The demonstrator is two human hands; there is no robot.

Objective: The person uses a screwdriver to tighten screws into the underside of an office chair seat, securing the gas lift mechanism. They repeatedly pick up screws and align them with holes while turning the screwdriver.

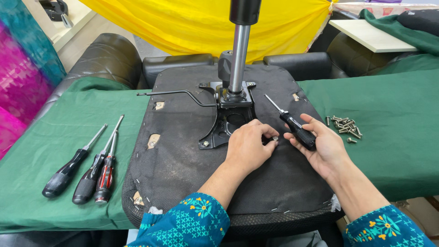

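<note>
An upturned black office chair seat (183, 160) lies on a green cloth, its metal mounting plate (228, 121) and gas cylinder (238, 55) pointing up. My left hand (249, 146) rests on the seat beside the plate's right edge, with a small silver bolt (275, 138) pinched at its fingertips. My right hand (320, 146) lies palm up just to the right. It holds a black-handled screwdriver (295, 128) whose thin shaft points up and to the left.
Three more screwdrivers (87, 169) lie on the green cloth (55, 137) at the left. A pile of several silver screws (345, 126) sits at the right. A thin lever rod (176, 93) sticks out left from the plate. Black sofa cushions (109, 55) and yellow fabric (196, 23) stand behind.
</note>
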